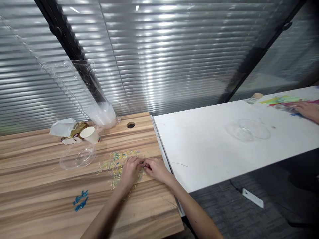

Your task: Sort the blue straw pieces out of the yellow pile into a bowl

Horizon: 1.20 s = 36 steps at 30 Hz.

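Observation:
Over a scattered pile of small yellow, clear and blue pieces (116, 166), my left hand (131, 169) and my right hand (156, 168) meet fingertip to fingertip. Both hands are closed in a pinch. Something small and dark shows between the fingertips, too tiny to name. A thin dark strand (179, 163) lies to the right of my right hand, over the white table; whether it runs to my fingers I cannot tell. Apart from the pile, to the lower left, sits a little group of blue pieces (81, 200) on the wooden table (45, 186).
A clear plastic lid (77, 159), a paper cup (90, 134), a gold packet (79, 128) and a bag of clear cups (102, 114) stand at the back left. Clear lids (249, 130) lie on the white table (199, 146). Another person's hand (305, 108) touches colourful strips (284, 99).

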Motion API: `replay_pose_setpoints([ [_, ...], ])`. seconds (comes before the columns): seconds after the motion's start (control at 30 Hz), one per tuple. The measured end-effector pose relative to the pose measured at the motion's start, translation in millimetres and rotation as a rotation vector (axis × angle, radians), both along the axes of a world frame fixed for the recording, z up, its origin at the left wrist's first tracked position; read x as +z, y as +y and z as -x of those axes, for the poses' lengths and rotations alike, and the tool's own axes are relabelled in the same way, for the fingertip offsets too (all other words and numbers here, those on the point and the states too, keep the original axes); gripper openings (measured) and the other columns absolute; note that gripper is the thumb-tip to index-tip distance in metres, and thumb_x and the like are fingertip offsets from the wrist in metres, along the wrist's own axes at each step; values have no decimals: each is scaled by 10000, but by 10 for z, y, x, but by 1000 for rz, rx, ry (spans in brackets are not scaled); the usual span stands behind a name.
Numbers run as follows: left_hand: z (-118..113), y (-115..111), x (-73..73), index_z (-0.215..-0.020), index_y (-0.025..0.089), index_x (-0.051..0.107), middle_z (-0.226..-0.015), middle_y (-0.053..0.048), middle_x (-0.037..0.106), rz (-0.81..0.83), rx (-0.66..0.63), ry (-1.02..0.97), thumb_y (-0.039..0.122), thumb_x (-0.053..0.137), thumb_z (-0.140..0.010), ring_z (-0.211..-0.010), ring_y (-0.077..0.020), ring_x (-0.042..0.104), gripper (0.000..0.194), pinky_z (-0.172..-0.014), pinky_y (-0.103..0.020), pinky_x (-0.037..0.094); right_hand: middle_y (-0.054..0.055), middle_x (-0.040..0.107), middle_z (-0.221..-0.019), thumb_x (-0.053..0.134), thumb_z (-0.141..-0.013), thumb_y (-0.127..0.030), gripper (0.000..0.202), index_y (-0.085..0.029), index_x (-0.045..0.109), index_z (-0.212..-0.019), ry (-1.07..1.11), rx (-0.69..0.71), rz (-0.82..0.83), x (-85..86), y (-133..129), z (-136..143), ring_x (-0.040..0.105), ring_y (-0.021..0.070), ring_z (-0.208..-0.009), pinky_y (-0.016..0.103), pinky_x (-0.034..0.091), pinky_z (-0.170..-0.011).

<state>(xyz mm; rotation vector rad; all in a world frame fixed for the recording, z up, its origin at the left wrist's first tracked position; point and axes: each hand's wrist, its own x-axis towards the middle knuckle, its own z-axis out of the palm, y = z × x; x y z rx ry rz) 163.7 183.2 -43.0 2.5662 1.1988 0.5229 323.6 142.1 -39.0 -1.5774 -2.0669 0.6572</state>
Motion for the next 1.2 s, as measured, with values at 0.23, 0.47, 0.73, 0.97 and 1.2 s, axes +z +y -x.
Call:
replay_pose_setpoints([
  [0.23, -13, -12, 40, -833, 191, 619, -861, -51, 640, -45, 41, 97, 157, 505, -852, -856, -219, 567, 121, -786, -355, 421, 86, 629, -900, 453, -879, -136, 150, -149, 601, -901, -56, 53, -98, -39, -32, 49, 563, 197, -870, 279, 403, -747],
  [0.47, -65, -37, 64, -812, 176, 599, -850, -48, 636, -49, 76, 165, 138, 531, -842, -835, -215, 565, 84, -768, -340, 415, 61, 593, -858, 407, -897, -124, 149, -166, 547, -868, 221, 49, -170, -150, -121, -31, 530, 182, -827, 287, 408, -748],
  [0.73, -70, -30, 76, -846, 179, 604, -875, -54, 642, -71, 59, 165, 93, 529, -823, -851, -219, 570, 116, -761, -338, 405, 8, 551, -752, 427, -893, -197, 136, -174, 537, -816, 478, -31, -79, -198, -96, -90, 502, 137, -695, 247, 380, -675],
  [0.97, -51, 33, 49, -818, 172, 618, -850, -57, 634, -38, 10, 174, 139, 559, -828, -828, -218, 569, 69, -741, -337, 400, -7, 549, -709, 432, -889, -215, 145, -179, 532, -790, 532, -38, -43, -210, -88, -78, 508, 133, -669, 244, 383, -665],
  [1.2, -53, 106, -3, -820, 179, 614, -826, -46, 616, -80, -84, 190, 146, 546, -842, -837, -218, 558, 79, -763, -348, 386, 4, 560, -739, 442, -870, -196, 131, -175, 540, -785, 495, -44, -43, -159, -79, -76, 506, 136, -686, 240, 385, -658],
])
